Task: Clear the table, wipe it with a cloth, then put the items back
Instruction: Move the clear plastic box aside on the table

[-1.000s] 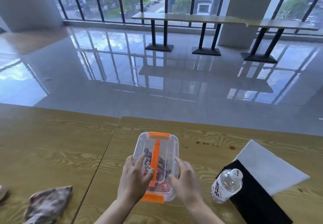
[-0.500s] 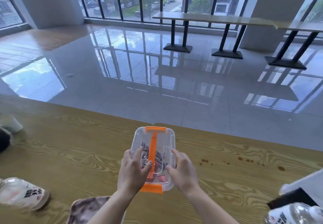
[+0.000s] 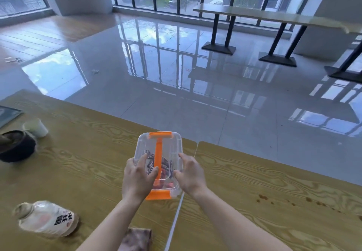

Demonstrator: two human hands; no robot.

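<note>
Head view: a person's left hand (image 3: pixel 138 178) and right hand (image 3: pixel 191 175) grip opposite sides of a clear plastic box (image 3: pixel 159 162) with an orange handle and clips, fingers curled over its lid, above the seam of a wood-grain worktop (image 3: pixel 254 192). A patterned cloth (image 3: pixel 137 239) lies near the bottom edge. At left are a toppled bottle (image 3: pixel 47 218), a dark bowl (image 3: pixel 16 147) and a pale cup (image 3: pixel 35 127). Brown stains (image 3: pixel 274 200) dot the right side.

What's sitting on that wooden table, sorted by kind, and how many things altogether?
Clear box with orange handle: 1
Bottle lying on its side: 1
Paper cup: 1
Dark bowl: 1
Patterned cloth: 1
Flat dark item at the left edge: 1
Total: 6
</note>
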